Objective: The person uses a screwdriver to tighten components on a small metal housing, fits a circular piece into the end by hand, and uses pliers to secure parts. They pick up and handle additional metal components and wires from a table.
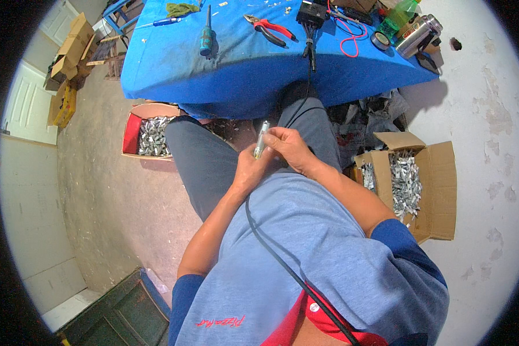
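Where both hands meet, small metal tube [261,140] upright between right hand [291,149] fingertips and left hand [251,172].

Lower end of slim metal piece [261,140] hidden inside left hand [249,170]; far table [242,63] edge cut off at top; box [429,190] contents too small to identify.

There were two cardboard boxes of small shiny metal pieces, one [147,134] on the left and one [412,181] on the right. The bench [236,69] held two screwdrivers [206,36], one pair of red pliers [269,29] and one metal flask [419,34].
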Motion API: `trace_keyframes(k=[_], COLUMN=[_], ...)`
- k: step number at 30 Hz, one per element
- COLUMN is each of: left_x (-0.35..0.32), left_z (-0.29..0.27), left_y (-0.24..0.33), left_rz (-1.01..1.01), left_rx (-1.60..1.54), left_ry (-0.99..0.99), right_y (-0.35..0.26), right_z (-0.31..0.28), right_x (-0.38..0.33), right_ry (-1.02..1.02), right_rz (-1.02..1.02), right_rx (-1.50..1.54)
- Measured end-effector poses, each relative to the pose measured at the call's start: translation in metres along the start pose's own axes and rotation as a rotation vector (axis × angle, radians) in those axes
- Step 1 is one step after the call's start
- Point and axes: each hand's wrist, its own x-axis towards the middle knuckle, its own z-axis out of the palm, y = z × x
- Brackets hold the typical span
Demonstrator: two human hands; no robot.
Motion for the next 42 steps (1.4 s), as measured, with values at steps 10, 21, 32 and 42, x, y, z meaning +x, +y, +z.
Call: trace_keyframes(k=[10,21,32,42], left_x=[0.004,-0.003,-0.005,-0.006], left_z=[-0.001,-0.003,-0.008,-0.009], left_y=[-0.007,0.003,0.008,0.012], left_rz=[-0.16,-0.135,-0.287,-0.353], left_rx=[-0.131,-0.17,-0.239,-0.417], left_ry=[0.004,-0.053,-0.091,-0.117], right_y=[0.008,-0.008,0.004,0.005], right_z=[0.002,0.015,0.011,0.008], right_x=[0.003,-0.011,-0.016,-0.016], right_ry=[0.066,0.264,0.207,0.169], right_rz=[0.013,-0.158,0.036,-0.067], right_rx=[0.031,-0.436,0.056,-0.225])
